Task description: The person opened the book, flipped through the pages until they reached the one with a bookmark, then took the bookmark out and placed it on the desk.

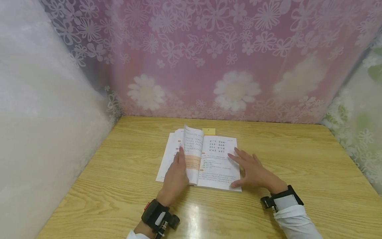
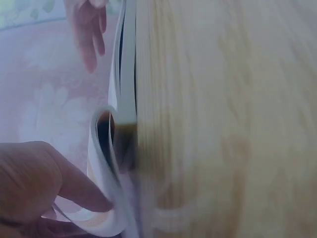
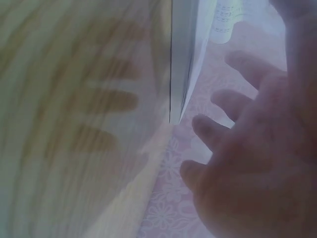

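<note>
An open book (image 1: 221, 162) with printed text lies on the wooden table. One of its left pages (image 1: 194, 146) stands raised and curves up from the spine. My left hand (image 1: 174, 177) is at that page's outer side; in the left wrist view its thumb (image 2: 81, 191) presses the curled paper, with the other fingers mostly hidden behind. My right hand (image 1: 258, 172) spreads its fingers over the right page's outer edge, thumb near the lower corner. The right wrist view shows those fingers (image 3: 233, 106) apart, gripping nothing.
A small yellow tab (image 1: 209, 131) sticks out past the book's far edge. The wooden table (image 1: 119, 156) extends around the book. A pink floral curtain (image 1: 191, 59) hangs behind it, with pale sheets at both sides. Dark straps (image 1: 155, 215) with cameras sit on both wrists.
</note>
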Available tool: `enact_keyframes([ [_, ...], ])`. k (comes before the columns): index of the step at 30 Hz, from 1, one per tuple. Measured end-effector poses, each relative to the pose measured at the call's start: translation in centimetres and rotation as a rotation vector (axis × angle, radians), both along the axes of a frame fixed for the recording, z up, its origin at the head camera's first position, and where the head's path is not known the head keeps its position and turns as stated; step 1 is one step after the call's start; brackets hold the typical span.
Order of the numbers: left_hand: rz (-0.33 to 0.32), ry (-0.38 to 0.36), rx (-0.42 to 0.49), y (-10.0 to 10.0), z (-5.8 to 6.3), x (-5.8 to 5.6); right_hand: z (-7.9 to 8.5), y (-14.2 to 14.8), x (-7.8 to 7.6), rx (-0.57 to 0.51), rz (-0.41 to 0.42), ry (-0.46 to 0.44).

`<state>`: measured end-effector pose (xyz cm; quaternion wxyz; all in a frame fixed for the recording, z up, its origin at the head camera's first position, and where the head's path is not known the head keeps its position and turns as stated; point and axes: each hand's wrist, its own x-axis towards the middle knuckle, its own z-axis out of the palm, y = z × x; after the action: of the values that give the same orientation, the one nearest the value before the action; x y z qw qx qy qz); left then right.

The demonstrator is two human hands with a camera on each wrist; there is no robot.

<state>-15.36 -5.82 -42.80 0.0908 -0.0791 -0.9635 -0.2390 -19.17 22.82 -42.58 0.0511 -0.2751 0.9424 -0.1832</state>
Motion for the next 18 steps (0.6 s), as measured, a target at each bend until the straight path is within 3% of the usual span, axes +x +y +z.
enact_keyframes([
  [4, 0.046, 0.004, 0.004, -0.37, 0.02, -0.2, -0.23, 0.31, 0.03, -0.003, 0.028, -0.034],
  [10, 0.092, 0.061, -0.159, -0.76, 0.47, -0.43, -0.49, 0.48, -0.27, -0.001, 0.055, -0.071],
  [12, 0.068, 0.062, -0.165, -0.87, 0.41, -0.42, -0.52, 0.5, -0.32, 0.002, 0.06, -0.083],
  [15, -0.004, 0.026, -0.096, -0.99, 0.21, -0.41, -0.54, 0.51, -0.33, 0.004, 0.064, -0.1],
  [18, -0.075, -0.05, -0.025, -0.97, 0.15, -0.47, -0.65, 0.5, -0.36, 0.01, 0.058, -0.1],
])
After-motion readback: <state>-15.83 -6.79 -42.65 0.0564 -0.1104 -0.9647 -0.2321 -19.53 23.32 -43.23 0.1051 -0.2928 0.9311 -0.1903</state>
